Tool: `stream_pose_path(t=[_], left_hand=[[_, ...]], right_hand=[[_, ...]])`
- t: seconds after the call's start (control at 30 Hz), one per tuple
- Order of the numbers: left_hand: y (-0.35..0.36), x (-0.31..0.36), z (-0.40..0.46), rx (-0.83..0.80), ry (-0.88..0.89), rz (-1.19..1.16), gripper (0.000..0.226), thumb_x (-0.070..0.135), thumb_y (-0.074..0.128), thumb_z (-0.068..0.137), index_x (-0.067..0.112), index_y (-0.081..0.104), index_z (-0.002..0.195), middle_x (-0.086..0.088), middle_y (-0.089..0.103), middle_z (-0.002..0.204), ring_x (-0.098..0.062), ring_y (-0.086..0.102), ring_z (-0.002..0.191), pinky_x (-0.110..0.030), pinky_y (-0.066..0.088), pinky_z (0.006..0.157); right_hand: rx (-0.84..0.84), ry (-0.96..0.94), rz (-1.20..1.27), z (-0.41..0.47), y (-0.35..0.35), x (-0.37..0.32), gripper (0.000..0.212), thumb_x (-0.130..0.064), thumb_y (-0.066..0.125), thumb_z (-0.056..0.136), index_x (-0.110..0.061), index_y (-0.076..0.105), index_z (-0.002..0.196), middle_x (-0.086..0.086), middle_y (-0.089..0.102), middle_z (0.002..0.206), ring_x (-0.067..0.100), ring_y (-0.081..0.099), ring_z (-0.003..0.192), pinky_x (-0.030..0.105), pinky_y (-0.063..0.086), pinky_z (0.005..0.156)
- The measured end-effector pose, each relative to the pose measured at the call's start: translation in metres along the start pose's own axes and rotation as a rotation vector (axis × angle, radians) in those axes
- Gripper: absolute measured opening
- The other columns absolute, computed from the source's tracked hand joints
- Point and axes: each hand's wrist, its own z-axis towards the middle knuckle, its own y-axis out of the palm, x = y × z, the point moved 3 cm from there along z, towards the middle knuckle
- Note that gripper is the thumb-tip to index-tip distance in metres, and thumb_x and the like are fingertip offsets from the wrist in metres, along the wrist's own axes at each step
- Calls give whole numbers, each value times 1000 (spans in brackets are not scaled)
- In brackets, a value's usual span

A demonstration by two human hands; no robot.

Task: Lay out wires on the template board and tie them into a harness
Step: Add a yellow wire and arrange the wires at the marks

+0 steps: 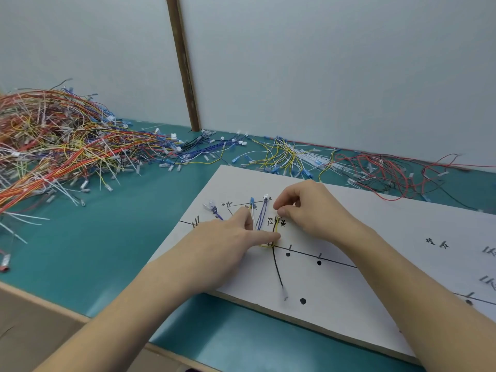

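Few wires (259,218) lay on the white board (375,237), none tied. The left hand (228,237) pressed them down flat-fingered. Beside it, the right hand (306,208) pinched a yellow wire (277,232). Most lines on the board were bare.

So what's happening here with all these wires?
A person is laying coloured wires along lines drawn on a white template board. The left hand presses flat on the bundle at the junction of the drawn lines, holding down a yellow wire, purple wires and a white one. The right hand pinches the yellow wire's upper end between its fingers. A black wire already runs toward the board's near edge. A big heap of finished harnesses lies on the green table.
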Motion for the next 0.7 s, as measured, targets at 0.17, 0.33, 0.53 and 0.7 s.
stream_pose_path(t=[0.17, 0.33, 0.53, 0.7], left_hand=[[-2, 1, 1, -14, 0, 6, 79, 5, 40, 88, 60, 22, 142, 7, 32, 118, -24, 54, 67, -36, 40, 61], [-3, 2, -1, 6, 3, 3, 77, 6, 39, 88, 60, 24, 141, 7, 33, 117, -23, 50, 64, -36, 35, 60], [-5, -3, -4, 147, -21, -163, 56, 17, 49, 99, 53, 43, 141, 19, 49, 115, -7, 55, 80, -35, 50, 78], [-4, -11, -18, 285, -152, -364, 16, 27, 68, 95, 38, 72, 107, 23, 63, 85, 8, 55, 79, -10, 39, 69]], right_hand=[[9, 21, -209, -13, 3, -2, 15, -14, 69, 91, -26, 77, 94, -7, 72, 95, 16, 66, 92, 35, 55, 83], [45, -19, -419, -25, 11, -13, 15, -21, 61, 96, -24, 74, 102, -2, 71, 106, 24, 62, 103, 35, 52, 83], [102, 12, -298, -32, 12, -10, 19, -21, 57, 91, -22, 76, 90, -7, 69, 90, 19, 60, 89, 30, 45, 71], [146, -4, -317, -35, 18, -10, 24, -21, 55, 93, -18, 78, 89, -2, 68, 89, 22, 60, 86, 31, 46, 71]])
